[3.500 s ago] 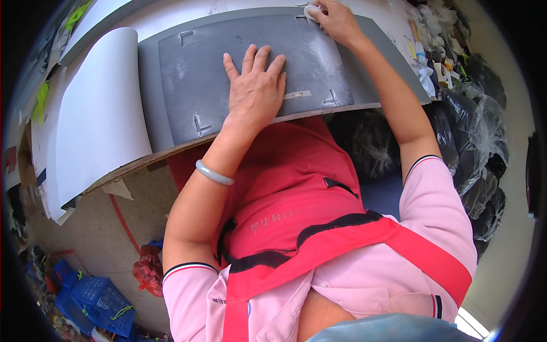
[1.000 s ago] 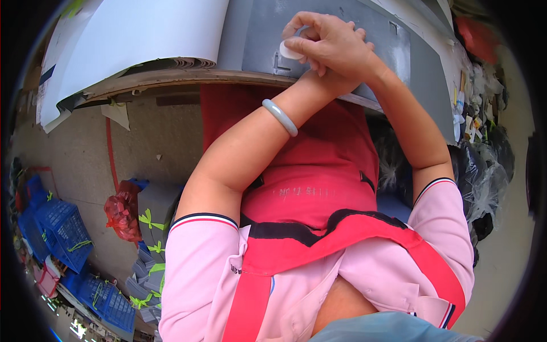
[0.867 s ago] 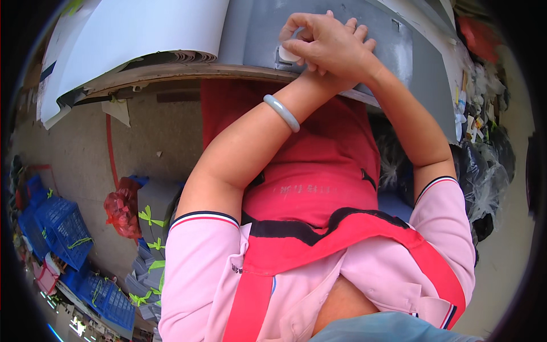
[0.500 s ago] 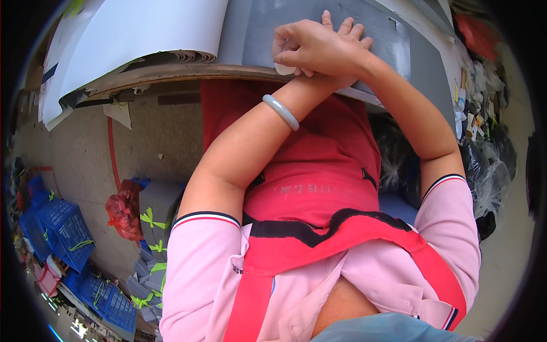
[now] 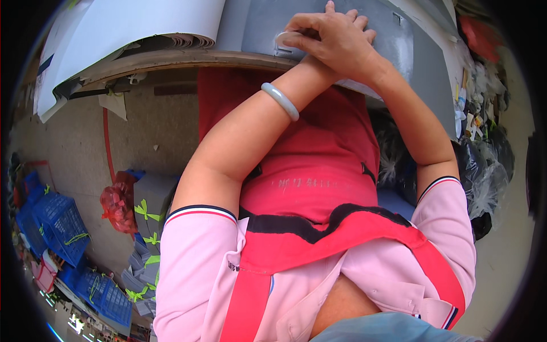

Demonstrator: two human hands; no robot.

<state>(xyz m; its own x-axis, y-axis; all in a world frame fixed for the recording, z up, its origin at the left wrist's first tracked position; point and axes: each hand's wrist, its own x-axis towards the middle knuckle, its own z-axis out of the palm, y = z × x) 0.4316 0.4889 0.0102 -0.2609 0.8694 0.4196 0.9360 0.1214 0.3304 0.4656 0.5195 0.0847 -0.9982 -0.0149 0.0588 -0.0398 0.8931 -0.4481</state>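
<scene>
My arms cross at the wrists over the workbench. My left hand [image 5: 360, 24] lies flat on a dark grey sheet [image 5: 259, 31] with fingers spread; most of its back is hidden beneath my right wrist and hand. Over it, my right hand [image 5: 342, 41] is closed, thumb and fingers pinching a small, rounded white piece [image 5: 281, 40] against the sheet. What this piece is made of I cannot make out. A pale bangle [image 5: 280, 101] circles my left forearm.
A large white sheet [image 5: 154, 20] curls over layered material at the bench's left. The wooden bench edge [image 5: 171, 60] runs before me. Blue crates [image 5: 62, 225], a red bag [image 5: 118, 206] and grey bundles [image 5: 149, 199] with green ties stand lower left; plastic bags [image 5: 484, 165] lie right.
My right hand has shifted slightly up and right, and the white piece has moved up with it. My left hand still lies under it with fingers spread.
</scene>
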